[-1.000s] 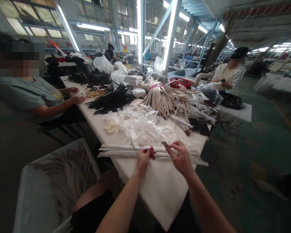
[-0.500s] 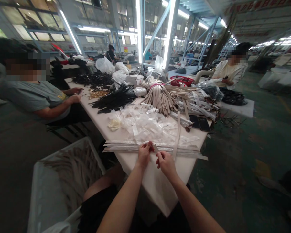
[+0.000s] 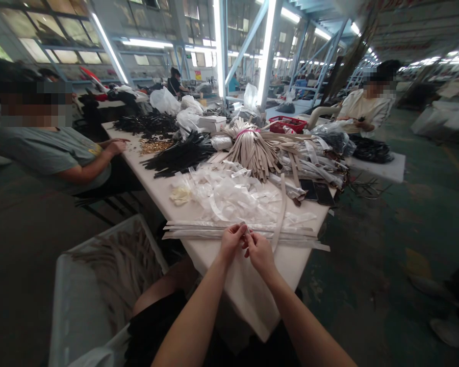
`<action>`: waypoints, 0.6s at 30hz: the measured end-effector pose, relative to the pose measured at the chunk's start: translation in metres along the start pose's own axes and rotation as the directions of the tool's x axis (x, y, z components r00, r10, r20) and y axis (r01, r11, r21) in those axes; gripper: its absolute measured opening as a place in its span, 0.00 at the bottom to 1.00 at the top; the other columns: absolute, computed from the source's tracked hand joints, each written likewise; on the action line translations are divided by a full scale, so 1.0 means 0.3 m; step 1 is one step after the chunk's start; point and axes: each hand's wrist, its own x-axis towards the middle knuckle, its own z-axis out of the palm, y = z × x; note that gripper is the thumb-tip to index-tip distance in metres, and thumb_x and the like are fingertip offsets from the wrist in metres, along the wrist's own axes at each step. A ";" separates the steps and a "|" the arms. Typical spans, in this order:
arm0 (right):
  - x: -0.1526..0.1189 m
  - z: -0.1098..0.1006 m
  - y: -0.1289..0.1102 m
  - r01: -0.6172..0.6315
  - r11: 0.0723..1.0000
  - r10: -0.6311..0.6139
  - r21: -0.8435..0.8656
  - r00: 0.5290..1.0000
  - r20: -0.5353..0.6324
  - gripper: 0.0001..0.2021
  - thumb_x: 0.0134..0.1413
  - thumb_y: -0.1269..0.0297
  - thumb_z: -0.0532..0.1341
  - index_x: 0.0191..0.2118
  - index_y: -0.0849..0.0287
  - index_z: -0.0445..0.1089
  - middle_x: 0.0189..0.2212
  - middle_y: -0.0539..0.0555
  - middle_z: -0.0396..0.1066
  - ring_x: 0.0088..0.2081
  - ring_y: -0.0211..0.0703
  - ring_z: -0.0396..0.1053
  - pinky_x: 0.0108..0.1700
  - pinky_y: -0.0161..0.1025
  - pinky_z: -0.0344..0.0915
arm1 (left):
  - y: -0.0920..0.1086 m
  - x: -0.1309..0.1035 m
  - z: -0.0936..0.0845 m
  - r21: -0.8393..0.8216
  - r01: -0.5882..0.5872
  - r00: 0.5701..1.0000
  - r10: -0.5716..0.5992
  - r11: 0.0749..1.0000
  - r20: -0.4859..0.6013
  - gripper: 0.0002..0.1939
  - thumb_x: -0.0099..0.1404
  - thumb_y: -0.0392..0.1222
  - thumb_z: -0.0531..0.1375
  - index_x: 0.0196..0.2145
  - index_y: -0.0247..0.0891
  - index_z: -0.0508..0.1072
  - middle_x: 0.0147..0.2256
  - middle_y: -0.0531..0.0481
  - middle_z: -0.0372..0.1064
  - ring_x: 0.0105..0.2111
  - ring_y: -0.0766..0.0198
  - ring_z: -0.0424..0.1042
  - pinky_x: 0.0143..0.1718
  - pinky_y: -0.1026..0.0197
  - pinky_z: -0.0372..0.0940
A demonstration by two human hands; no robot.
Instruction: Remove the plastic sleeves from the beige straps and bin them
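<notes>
My left hand and my right hand meet over the near end of the table, fingertips nearly touching. Both are closed in a pinch on a small pale flat piece, mostly hidden by the fingers. Just beyond them, several long pale strips in clear wrapping lie across the table. A single beige strip crosses these strips to the right of my hands. Crumpled clear plastic wrappers are heaped farther back.
A banded bundle of beige strips, black strips and a red basket stand on the table. Two phones lie at its right edge. A white bin of strips is at lower left. Co-workers sit left and right.
My hands have come closer together, and my fingers now cover more of the small pale piece. The co-worker on the left has lowered their hands to the table edge.
</notes>
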 end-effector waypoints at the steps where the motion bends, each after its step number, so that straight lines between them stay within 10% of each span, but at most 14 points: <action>1: 0.001 -0.005 -0.002 0.009 1.000 -0.009 0.013 1.000 0.010 0.22 0.67 0.49 0.49 0.33 0.59 0.71 0.27 0.54 0.76 0.20 0.39 0.72 0.26 0.33 0.65 | 0.009 0.000 -0.003 -0.003 0.019 1.000 -0.019 1.000 0.013 0.25 0.52 0.60 0.70 0.31 0.32 0.79 0.23 0.48 0.72 0.18 0.70 0.62 0.19 0.66 0.57; 7: -0.029 -0.060 0.001 0.174 0.966 -0.165 -0.188 0.984 0.067 0.18 0.66 0.55 0.53 0.30 0.58 0.72 0.26 0.53 0.75 0.28 0.42 0.73 0.33 0.34 0.63 | 0.059 -0.016 -0.032 -0.088 -0.103 0.974 0.083 0.991 -0.210 0.22 0.53 0.56 0.71 0.33 0.31 0.80 0.40 0.38 0.78 0.28 0.65 0.71 0.30 0.64 0.65; 13: -0.029 -0.095 -0.032 0.198 0.961 -0.180 -0.192 0.978 0.106 0.18 0.68 0.57 0.50 0.33 0.57 0.73 0.26 0.52 0.75 0.25 0.41 0.71 0.32 0.34 0.61 | 0.037 -0.088 0.021 -0.085 0.010 0.994 -0.019 0.996 -0.111 0.23 0.53 0.55 0.71 0.34 0.28 0.81 0.31 0.39 0.77 0.24 0.65 0.69 0.26 0.63 0.63; 18: -0.047 -0.141 -0.038 0.294 0.899 -0.245 -0.326 0.952 0.182 0.14 0.65 0.61 0.54 0.30 0.56 0.71 0.26 0.51 0.75 0.29 0.43 0.72 0.34 0.35 0.58 | 0.075 -0.109 0.019 -0.091 -0.074 0.961 0.047 0.993 -0.272 0.21 0.52 0.54 0.72 0.32 0.31 0.81 0.37 0.39 0.78 0.31 0.62 0.72 0.31 0.64 0.65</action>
